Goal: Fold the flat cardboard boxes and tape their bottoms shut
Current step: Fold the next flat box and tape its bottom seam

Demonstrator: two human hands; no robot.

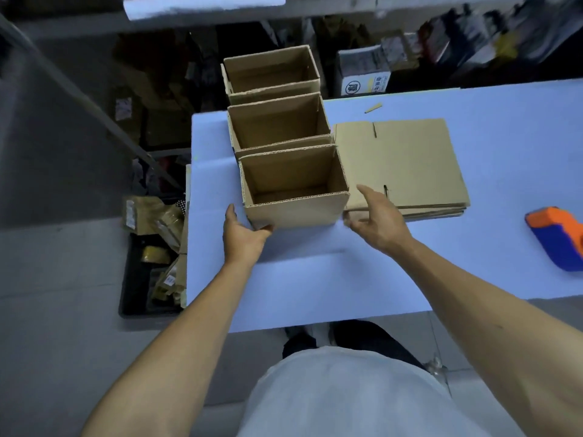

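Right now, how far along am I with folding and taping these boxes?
Three boxes stand folded in a row. Your left hand touches the nearest box; your right hand rests at the flat stack, which is still to fold. The tape dispenser lies unused.

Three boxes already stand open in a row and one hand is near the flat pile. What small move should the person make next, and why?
Probably the right hand should take the top sheet of the flat stack. Its fingers already reach the stack's near corner, three folded boxes stand in a row, and the left hand only touches the nearest box, which looks finished. The tape dispenser waits to the right.
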